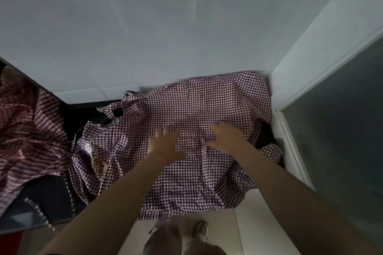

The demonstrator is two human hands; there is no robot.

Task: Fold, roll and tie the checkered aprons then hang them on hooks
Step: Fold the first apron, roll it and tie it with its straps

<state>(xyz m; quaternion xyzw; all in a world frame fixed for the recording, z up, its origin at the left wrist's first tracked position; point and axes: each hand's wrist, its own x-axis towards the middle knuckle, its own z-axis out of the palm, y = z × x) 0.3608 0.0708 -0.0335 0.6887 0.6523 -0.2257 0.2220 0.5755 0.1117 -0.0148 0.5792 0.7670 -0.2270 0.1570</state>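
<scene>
A plain indoor corner: white wall (145, 27), pale floor tiles (259, 223), frosted glass door (342, 130).

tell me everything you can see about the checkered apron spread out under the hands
The purple-and-white checkered cloth apron lies spread, unfolded and wrinkled, over a surface it mostly hides, with its far edge against the pale wall. It looks like thin woven fabric. Its left side bunches into crumpled folds and narrow straps; its near edge hangs over the front, above the light floor. The left hand and right hand both rest flat on its middle, fingers straight. Another checkered heap lies to its left.
</scene>
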